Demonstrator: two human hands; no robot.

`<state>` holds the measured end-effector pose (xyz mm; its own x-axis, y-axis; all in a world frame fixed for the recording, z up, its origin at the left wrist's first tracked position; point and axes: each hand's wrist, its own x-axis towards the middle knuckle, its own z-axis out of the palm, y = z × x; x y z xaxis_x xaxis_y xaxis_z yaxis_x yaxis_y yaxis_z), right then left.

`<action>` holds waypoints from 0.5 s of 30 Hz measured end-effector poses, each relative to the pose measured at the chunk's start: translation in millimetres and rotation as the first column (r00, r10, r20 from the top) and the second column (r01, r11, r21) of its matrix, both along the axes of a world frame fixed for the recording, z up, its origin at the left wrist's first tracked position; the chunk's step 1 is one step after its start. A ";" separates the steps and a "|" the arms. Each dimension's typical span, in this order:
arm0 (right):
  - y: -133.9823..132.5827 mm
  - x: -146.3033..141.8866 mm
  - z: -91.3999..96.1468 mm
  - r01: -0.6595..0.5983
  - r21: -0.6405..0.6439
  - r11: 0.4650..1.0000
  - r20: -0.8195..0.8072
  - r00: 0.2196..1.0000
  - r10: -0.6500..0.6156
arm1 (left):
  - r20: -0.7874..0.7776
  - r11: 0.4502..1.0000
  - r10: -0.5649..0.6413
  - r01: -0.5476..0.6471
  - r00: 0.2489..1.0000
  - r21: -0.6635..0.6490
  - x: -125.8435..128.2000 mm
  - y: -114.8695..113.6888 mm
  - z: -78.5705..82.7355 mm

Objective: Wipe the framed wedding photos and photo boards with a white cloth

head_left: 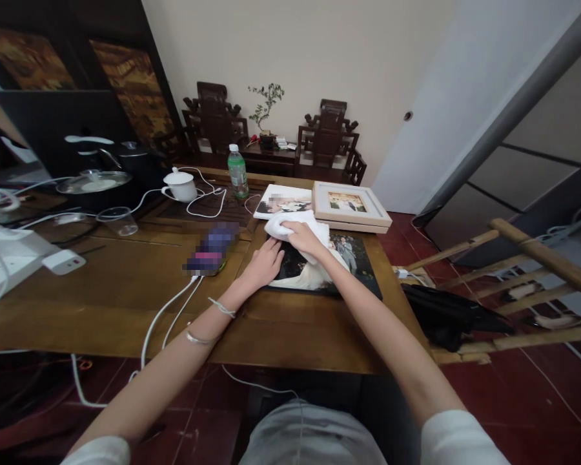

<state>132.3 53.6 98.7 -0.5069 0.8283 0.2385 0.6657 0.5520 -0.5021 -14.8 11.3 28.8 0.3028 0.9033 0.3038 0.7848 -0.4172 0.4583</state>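
Note:
A large photo print (356, 265) with a dark background lies flat on the wooden table, showing people in wedding clothes. On its left edge rests my left hand (265, 263), fingers stretched out and flat. My right hand (304, 237) grips a white cloth (314, 223) and presses it on the upper left part of the print. The cloth and my right forearm hide some of the picture. Just behind the print are a white-edged photo (283, 199) and a pale framed photo (351, 203).
Left of my hands lies a phone (212, 248) with white cables. Farther back stand a lidded white cup (180, 185), a green-labelled bottle (237, 171) and a clear plastic cup (119, 221). A power strip (10, 258) sits far left. A wooden rack (465, 252) stands right of the table.

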 end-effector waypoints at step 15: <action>-28.6 134.0 -17.5 0.163 0.112 0.980 0.060 0.983 -0.171 | -0.044 0.998 0.035 -0.038 0.998 -0.050 1.3 -4.6 4.8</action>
<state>266.4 25.0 81.2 -0.3821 0.8745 0.2987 0.7841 0.4778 -0.3960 -13.4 6.7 33.6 0.2812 0.9280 0.2445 0.8185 -0.3649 0.4437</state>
